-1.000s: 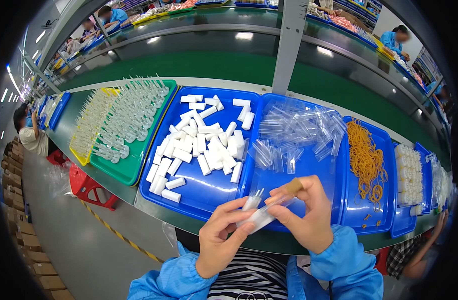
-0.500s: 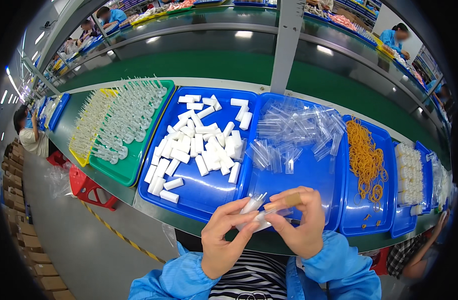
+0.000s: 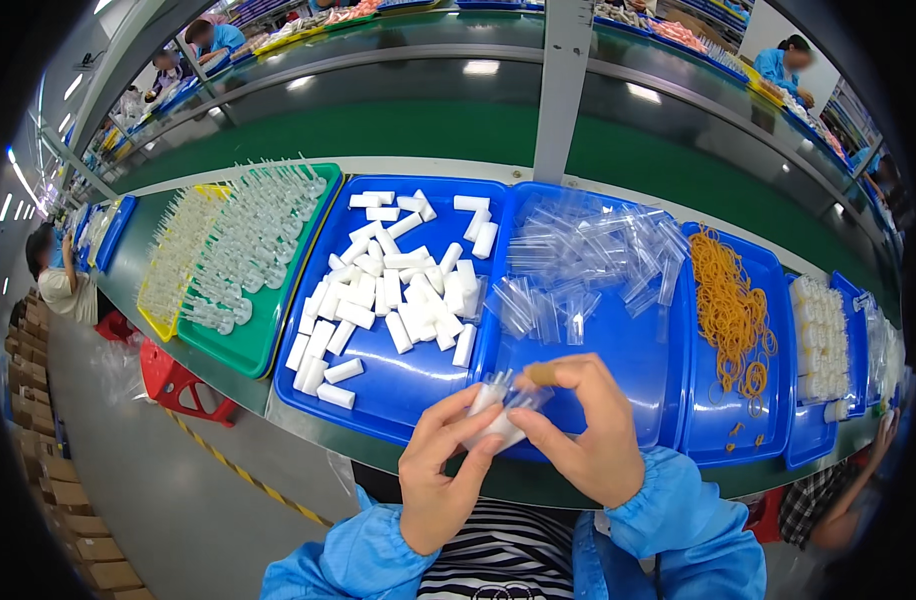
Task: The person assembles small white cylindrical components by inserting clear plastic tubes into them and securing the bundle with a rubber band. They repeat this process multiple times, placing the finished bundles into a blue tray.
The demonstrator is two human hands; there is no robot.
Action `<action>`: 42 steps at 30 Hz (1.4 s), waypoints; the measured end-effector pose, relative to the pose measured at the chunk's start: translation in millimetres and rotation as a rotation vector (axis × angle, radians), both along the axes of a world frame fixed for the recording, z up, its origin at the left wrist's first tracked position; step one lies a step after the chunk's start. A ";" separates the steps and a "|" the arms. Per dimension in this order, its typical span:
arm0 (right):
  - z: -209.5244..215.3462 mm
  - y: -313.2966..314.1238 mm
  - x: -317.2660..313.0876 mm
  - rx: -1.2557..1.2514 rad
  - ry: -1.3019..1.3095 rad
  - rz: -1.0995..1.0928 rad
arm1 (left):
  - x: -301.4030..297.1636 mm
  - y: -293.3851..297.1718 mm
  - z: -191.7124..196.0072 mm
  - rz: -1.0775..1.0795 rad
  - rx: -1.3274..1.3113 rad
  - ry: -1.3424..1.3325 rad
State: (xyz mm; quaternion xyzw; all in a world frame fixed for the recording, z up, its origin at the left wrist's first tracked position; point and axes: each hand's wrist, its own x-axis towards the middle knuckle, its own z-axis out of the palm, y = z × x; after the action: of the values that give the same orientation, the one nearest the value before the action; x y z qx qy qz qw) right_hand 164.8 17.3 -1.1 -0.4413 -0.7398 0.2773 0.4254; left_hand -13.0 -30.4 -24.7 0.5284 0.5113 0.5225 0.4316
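Note:
My left hand point(image 3: 438, 460) is closed around white, rounded pieces point(image 3: 498, 428) above the front edge of the trays. Thin pale tips point(image 3: 500, 378) stick up from them. Facing it, my right hand point(image 3: 596, 440) pinches a clear plastic sleeve point(image 3: 531, 398) against these pieces, thumb below and forefinger above. A tan wrap point(image 3: 541, 374) covers part of that forefinger. How far the sleeve reaches over the white pieces is hidden by my fingers. Just beyond, a blue tray point(image 3: 618, 360) holds many loose clear sleeves point(image 3: 588, 250).
Left of it, a blue tray point(image 3: 378, 400) holds white cylinders point(image 3: 418, 305); farther left, a green tray point(image 3: 296, 270) and yellow tray point(image 3: 163, 322) carry clear stemmed parts. Rightward are orange rubber bands point(image 3: 728, 305) and white pieces point(image 3: 823, 340). A grey post point(image 3: 560, 100) rises behind. Co-workers sit around.
My right hand has shifted slightly left, closer to my left hand. The clear sleeve now sits up against the white pieces, and both hands have tilted a little.

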 end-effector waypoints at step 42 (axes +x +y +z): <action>24.2 -3.7 26.9 0.053 -0.411 0.187 | -17.7 18.0 13.7 -0.544 -0.576 -0.675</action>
State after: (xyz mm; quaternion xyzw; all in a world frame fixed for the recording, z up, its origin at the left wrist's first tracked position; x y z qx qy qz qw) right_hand 191.7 13.6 23.2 -0.4067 -0.8556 0.2001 0.2498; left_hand -30.6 -12.4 -11.0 0.3041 0.3108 0.3711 0.8205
